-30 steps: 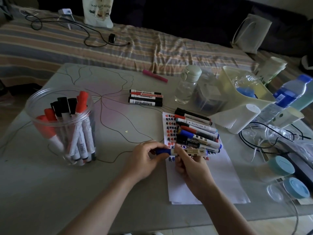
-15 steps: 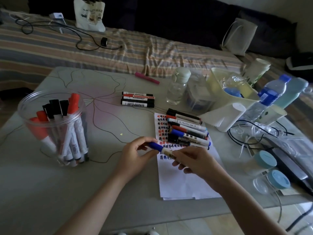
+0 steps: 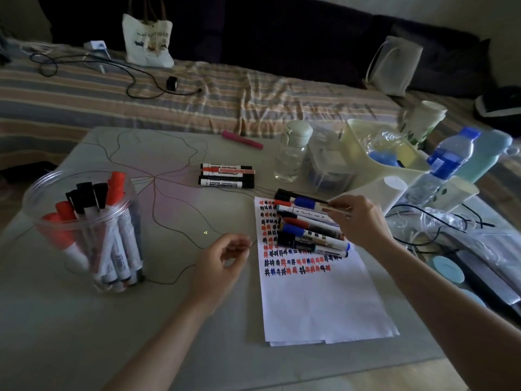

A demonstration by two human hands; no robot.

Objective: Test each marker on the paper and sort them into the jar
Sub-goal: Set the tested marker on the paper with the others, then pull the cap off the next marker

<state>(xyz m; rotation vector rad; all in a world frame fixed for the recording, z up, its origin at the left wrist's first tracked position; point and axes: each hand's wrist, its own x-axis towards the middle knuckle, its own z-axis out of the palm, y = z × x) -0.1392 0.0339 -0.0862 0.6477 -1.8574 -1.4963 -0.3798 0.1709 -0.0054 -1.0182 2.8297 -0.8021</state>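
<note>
Right hand (image 3: pixel 363 221) pinches a blue-capped marker (image 3: pixel 313 204) over piled markers (image 3: pixel 310 232); left hand (image 3: pixel 222 261) loosely curled, holding nothing, beside the clear round jar (image 3: pixel 84 230).

Home living room, striped sofa cover (image 3: pixel 197 88), tote bag (image 3: pixel 148 43), cluttered low table (image 3: pixel 84 320)

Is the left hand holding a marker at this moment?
No, the left hand hangs loosely curled and empty above the table, beside the paper.

dim room; a grey table (image 3: pixel 84 320) stands before a bed with a striped cover (image 3: pixel 197 88), a dark headboard (image 3: pixel 282 32) behind it.
</note>
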